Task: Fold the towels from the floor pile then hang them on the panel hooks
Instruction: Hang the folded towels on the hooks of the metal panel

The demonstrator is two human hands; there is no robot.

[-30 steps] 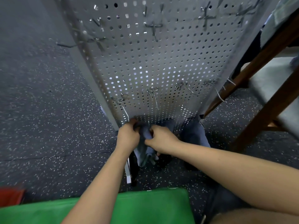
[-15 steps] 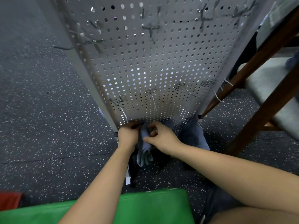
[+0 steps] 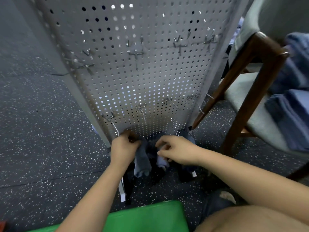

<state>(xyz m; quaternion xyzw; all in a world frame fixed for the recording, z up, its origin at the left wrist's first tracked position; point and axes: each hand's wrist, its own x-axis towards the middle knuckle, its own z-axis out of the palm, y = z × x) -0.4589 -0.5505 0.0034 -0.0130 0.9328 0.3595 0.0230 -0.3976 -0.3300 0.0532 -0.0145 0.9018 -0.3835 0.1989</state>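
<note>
Where left hand [image 3: 123, 149] grips, towel [image 3: 142, 162] hangs below | right hand [image 3: 177, 152] pinches alongside

Hooks [image 3: 114, 124] jut from the panel [image 3: 150, 72], chair [image 3: 250, 97] crowds its right, open floor [image 3: 41, 139] left.

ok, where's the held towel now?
Head view, low centre: blue towel hangs at the bottom edge of the panel, gripped by the left hand, right hand pinching its other side.

Nothing readable is showing right now: no lettering, number or label is appearing on the panel [image 3: 150, 72], towel [image 3: 142, 162] or chair [image 3: 260, 77].
</note>
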